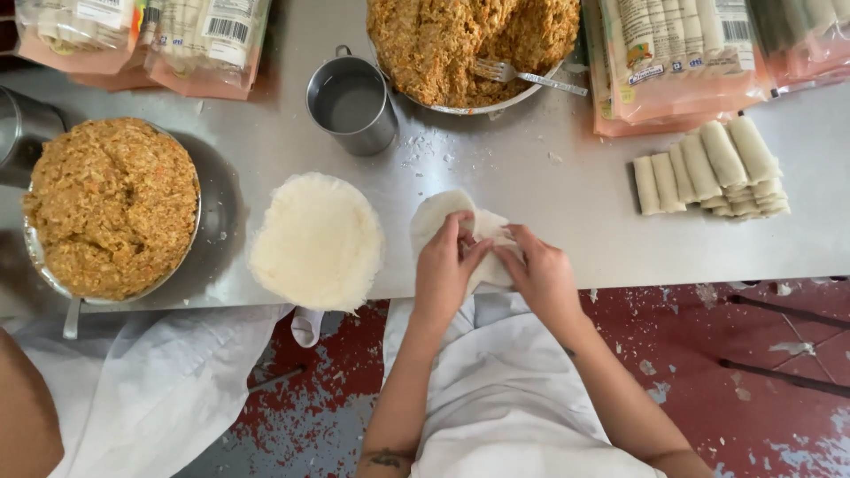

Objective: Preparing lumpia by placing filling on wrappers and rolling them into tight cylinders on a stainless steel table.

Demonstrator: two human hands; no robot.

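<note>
My left hand [445,265] and my right hand [540,273] meet over a thin white wrapper [443,212] that lies near the front edge of the steel table [549,190]. Both hands pinch and fold the wrapper's near side; what is inside is hidden by my fingers. A round stack of white wrappers [316,241] sits just left of my left hand. Behind the hands stands a bowl of orange-brown filling [465,44] with a fork [522,75] stuck in it.
A second bowl of filling [111,208] is at the left. A metal cup [351,104] stands at the back middle. Several finished rolls [713,168] are piled at the right. Packs of wrappers [682,57] lie along the back. Another person's white apron [142,389] shows at lower left.
</note>
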